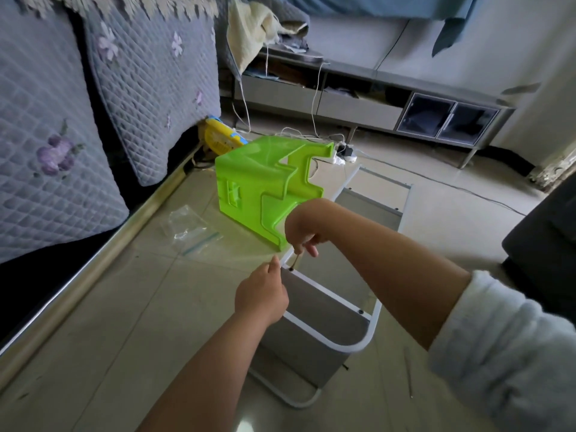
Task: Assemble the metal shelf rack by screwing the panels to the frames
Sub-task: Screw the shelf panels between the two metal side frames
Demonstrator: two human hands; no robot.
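Screw [291, 269] half-seated in white frame [314, 286] on floor, grey panel [324, 310] below. R hand [304, 235] pinching small driver [295, 260], L hand [261, 296] pinching frame edge beside hole. Keep driver square, steady frame, tighten slow w/o cross-threading.

The rack frame [371, 335] lies on the floor [124, 338] under both hands. A stool [265, 188] lies on its side just behind the right hand [300, 227]. A plastic bag [190, 229] lies left of the left hand [261, 299].
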